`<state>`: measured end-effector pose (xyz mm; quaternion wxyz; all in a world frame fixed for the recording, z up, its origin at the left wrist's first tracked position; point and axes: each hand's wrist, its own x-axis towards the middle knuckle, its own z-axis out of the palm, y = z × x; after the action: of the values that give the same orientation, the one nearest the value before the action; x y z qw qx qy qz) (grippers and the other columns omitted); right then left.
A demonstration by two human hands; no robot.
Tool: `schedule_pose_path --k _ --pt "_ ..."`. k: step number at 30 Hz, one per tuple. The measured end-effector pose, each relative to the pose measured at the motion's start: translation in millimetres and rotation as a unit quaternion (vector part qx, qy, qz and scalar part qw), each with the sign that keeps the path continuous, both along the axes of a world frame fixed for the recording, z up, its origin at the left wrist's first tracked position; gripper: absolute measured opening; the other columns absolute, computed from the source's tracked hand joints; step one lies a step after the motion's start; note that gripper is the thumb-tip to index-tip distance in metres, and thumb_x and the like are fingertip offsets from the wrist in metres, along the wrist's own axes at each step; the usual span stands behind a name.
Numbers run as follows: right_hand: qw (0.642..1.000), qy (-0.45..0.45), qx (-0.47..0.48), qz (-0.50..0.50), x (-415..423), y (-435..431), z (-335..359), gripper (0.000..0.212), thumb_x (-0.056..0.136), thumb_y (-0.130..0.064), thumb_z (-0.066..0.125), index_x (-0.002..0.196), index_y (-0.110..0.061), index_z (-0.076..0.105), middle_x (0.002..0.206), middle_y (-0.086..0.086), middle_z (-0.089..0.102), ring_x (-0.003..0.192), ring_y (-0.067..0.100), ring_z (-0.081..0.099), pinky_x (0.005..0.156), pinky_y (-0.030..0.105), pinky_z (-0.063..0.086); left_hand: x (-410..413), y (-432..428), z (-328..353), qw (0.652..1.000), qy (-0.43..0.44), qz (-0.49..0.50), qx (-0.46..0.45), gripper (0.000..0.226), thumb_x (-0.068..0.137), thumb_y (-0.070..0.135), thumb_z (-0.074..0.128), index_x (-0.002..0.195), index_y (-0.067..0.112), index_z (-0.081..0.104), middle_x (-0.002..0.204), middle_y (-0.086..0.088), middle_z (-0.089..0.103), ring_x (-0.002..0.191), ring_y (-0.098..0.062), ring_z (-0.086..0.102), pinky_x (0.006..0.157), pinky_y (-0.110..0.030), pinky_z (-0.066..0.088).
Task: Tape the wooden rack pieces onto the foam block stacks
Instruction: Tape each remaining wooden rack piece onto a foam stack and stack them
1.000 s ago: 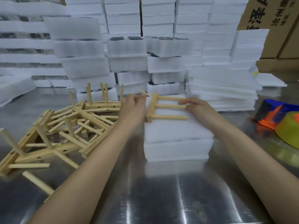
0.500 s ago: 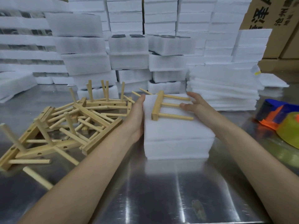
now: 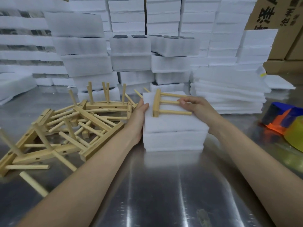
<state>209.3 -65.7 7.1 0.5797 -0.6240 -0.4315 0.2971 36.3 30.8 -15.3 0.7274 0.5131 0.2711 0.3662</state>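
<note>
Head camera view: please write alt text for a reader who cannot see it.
A person's right hand holds a wooden rack piece on a white foam stack, while the left hand presses the stack's left side. More rack pieces lie heaped left, a tape dispenser right.

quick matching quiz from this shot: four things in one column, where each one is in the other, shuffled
Column 1
1. left hand
2. right hand
3. tape dispenser
4. loose rack pieces

Column 2
a. at the far right of the table
b. heaped left of the foam block stack
c. fingers curled on the pegs of the wooden rack piece lying on top of the stack
d. flat against the left side of the stack

Pairs: 1-d, 2-c, 3-a, 4-b
</note>
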Motion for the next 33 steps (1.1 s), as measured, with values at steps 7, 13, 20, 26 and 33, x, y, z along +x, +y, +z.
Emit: schedule_pose_path --k 7,13,20,26,33 --pt "0.999 0.019 -0.020 0.025 -1.8 -3.7 -2.3 0.022 0.089 -0.037 0.065 0.111 -0.042 0.064 0.110 -0.017 0.064 0.090 -0.004 0.065 0.071 0.014 0.050 0.2 -1.0 2.4 0.999 0.011 0.010 -0.030 0.040 0.103 0.029 0.034 0.143 0.028 0.043 0.133 -0.002 0.059 0.116 -0.023 0.060 0.098 -0.041 0.048" --pt "0.996 0.069 -0.038 0.042 -4.4 -11.7 -5.3 0.073 0.082 -0.029 0.074 0.143 -0.044 0.037 0.103 -0.026 0.059 0.088 0.005 0.071 0.063 0.017 0.054 -1.6 -5.5 2.2 0.999 0.000 0.015 -0.039 0.021 0.100 0.027 0.042 0.113 0.033 0.057 0.100 0.009 0.072 0.095 -0.016 0.069 0.082 -0.034 0.053" --pt "0.999 0.035 -0.031 0.022 -7.4 -13.3 -3.0 0.016 0.088 -0.023 0.067 0.100 -0.031 0.073 0.095 -0.005 0.070 0.073 0.004 0.068 0.059 0.014 0.050 -4.8 -8.4 3.8 1.000 0.014 -0.004 0.009 0.042 0.104 0.019 0.031 0.144 0.028 0.040 0.133 -0.002 0.059 0.115 -0.022 0.060 0.080 -0.033 0.052" --pt "0.996 0.058 -0.053 0.049 -4.2 -11.2 4.7 0.018 0.096 -0.020 0.054 0.098 -0.027 0.070 0.087 -0.005 0.071 0.069 0.006 0.069 0.054 0.013 0.049 -6.2 -13.7 7.6 1.000 0.017 -0.003 0.020 0.041 0.104 0.018 0.031 0.143 0.028 0.041 0.132 -0.004 0.059 0.116 -0.025 0.060 0.092 -0.038 0.051" --pt "1.000 -0.023 -0.010 0.001 -1.8 -11.1 -1.3 0.026 0.097 -0.023 0.056 0.079 -0.034 0.071 0.084 -0.017 0.061 0.069 -0.001 0.059 0.062 0.014 0.046 -8.0 -17.1 11.6 0.999 0.031 -0.004 0.031 0.041 0.105 0.016 0.030 0.142 0.026 0.042 0.132 -0.005 0.059 0.118 -0.026 0.058 0.101 -0.044 0.046"
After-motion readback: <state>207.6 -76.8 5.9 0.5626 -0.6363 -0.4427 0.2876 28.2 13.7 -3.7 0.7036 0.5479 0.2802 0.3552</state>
